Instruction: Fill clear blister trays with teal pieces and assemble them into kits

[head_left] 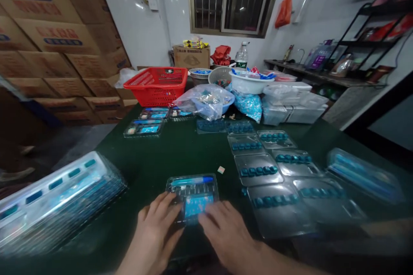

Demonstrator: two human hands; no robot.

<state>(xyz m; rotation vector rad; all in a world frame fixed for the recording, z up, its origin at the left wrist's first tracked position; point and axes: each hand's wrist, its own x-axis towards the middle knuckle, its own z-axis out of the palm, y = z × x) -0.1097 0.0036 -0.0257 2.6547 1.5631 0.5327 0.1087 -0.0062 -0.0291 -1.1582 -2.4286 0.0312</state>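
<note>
Tray [195, 190], of clear compartmented plastic, lying on the dark green tabletop [167, 150] and taken here as the centre of the clock. A teal-and-blue marker pen [192, 181] spans its twelve o'clock edge; a light-blue patterned packet [198, 205] occupies the lower part, toward five o'clock. The left hand [159, 219] approaches from eight o'clock: its bent fingers overlap the tray's left edge, beside the packet, with the thumb set apart from them toward seven. The right hand [226, 227] lies at four o'clock, its curled fingers over the lower right corner of the tray and the packet's edge (motion blur softens their tips). Whether either hand grips the tray or merely touches it cannot be told.

Between one and two o'clock, near the rim, rests a small pale square piece [221, 169]. From one to three o'clock stand open clear trays [258, 169], each bearing a row of teal pieces. A blurred stack of filled trays [61, 202] lies at nine o'clock; further filled packs [145, 128] lie at eleven, just in front of a red plastic basket [158, 88].
</note>
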